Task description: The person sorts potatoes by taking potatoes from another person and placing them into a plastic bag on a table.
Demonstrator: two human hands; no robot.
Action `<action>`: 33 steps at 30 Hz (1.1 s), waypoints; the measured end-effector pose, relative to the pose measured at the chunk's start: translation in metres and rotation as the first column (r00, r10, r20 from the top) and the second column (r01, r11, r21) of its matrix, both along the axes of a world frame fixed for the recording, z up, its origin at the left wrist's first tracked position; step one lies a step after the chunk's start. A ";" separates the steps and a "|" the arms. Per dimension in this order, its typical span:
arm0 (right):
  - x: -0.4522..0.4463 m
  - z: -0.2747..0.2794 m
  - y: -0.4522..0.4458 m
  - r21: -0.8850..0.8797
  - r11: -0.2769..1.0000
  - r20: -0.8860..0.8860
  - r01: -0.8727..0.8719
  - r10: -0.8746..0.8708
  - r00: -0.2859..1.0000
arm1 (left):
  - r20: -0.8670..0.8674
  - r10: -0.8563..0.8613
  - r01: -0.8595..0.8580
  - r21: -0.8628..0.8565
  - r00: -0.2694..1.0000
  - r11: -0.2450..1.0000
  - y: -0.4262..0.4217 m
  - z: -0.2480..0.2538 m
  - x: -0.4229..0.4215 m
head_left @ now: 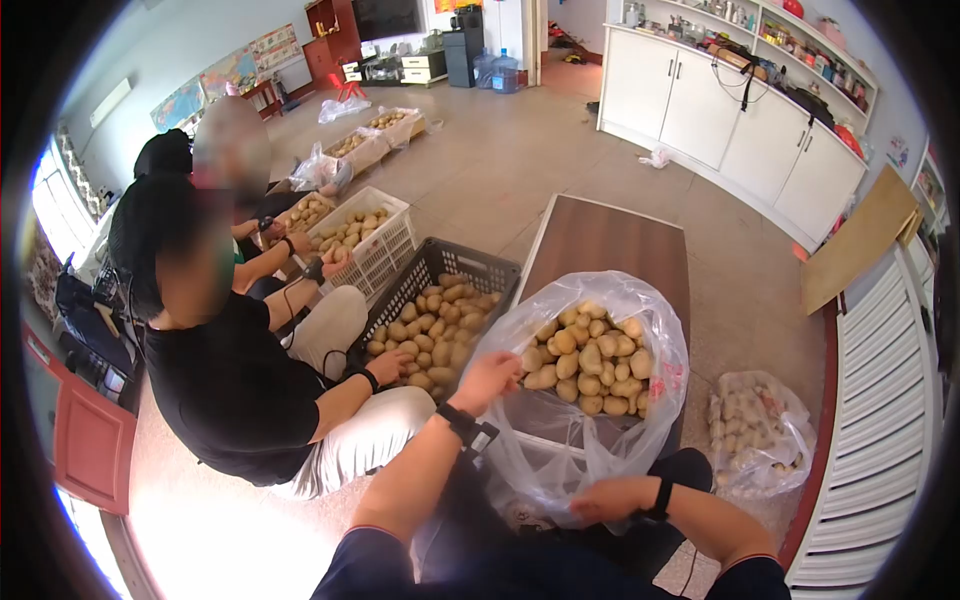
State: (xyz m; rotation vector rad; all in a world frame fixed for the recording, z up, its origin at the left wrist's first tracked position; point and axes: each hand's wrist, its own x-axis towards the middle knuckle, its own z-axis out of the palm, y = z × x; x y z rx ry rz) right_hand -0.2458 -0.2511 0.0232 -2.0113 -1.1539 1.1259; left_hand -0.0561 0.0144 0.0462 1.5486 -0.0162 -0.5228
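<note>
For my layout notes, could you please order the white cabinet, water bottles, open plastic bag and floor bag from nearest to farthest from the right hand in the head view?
From the right hand:
1. Open plastic bag, its near edge by the hand.
2. Floor bag, to the right.
3. White cabinet, farther ahead, on the right.
4. Water bottles, far back, near the doorway.

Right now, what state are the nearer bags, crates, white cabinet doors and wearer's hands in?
Large clear bag: open, holding potatoes.
Floor bag: holding potatoes; closure unclear.
Black crate: open, holding potatoes.
White crate: open, holding potatoes.
White cabinet doors: shut.
Left hand: at large bag's left edge, fingers bent.
Right hand: at large bag's near side, grip unclear.
</note>
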 end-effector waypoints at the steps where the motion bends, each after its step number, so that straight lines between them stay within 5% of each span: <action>1: 0.017 0.012 0.010 -0.026 0.986 0.120 0.166 -0.162 0.980 | -0.010 0.009 -0.009 0.002 1.000 1.000 0.006 -0.004 0.002; 4: 0.062 0.006 0.020 0.075 0.773 0.267 0.630 -0.624 0.734 | -0.058 0.122 -0.126 -0.079 0.991 0.989 0.019 -0.016 0.016; 7: 0.088 -0.009 0.006 0.253 0.497 0.289 0.830 -0.858 0.425 | -0.101 0.167 -0.173 -0.048 0.981 0.984 0.017 -0.019 0.024; 10: 0.110 -0.017 -0.008 0.321 0.351 0.499 0.880 -0.852 0.158 | -0.143 0.158 -0.171 -0.083 0.977 0.982 0.013 -0.007 0.024; 14: 0.129 -0.009 -0.019 0.239 0.304 0.742 0.922 -0.670 0.029 | -0.120 0.106 -0.123 -0.151 0.987 0.981 0.010 -0.017 0.030; 16: 0.139 -0.005 -0.015 0.188 0.161 0.693 0.969 -0.720 -0.014 | -0.122 0.090 -0.104 -0.114 0.988 0.988 0.008 -0.014 0.032; 20: 0.147 -0.012 -0.005 0.261 0.231 0.726 0.937 -0.687 -0.033 | -0.105 0.027 -0.030 -0.034 0.994 0.999 0.001 -0.026 0.039; 23: 0.147 -0.005 -0.001 0.098 0.167 0.712 0.981 -0.700 0.047 | -0.112 0.005 -0.007 -0.019 0.994 1.000 -0.001 -0.021 0.039; 25: 0.148 -0.015 -0.007 0.023 0.266 0.685 0.964 -0.707 0.178 | -0.116 -0.009 0.007 -0.017 0.993 1.000 0.000 -0.020 0.039; 33: 0.148 -0.032 -0.019 0.090 0.339 0.698 0.936 -0.692 0.184 | -0.121 0.038 -0.044 -0.049 0.992 0.998 0.004 -0.025 0.036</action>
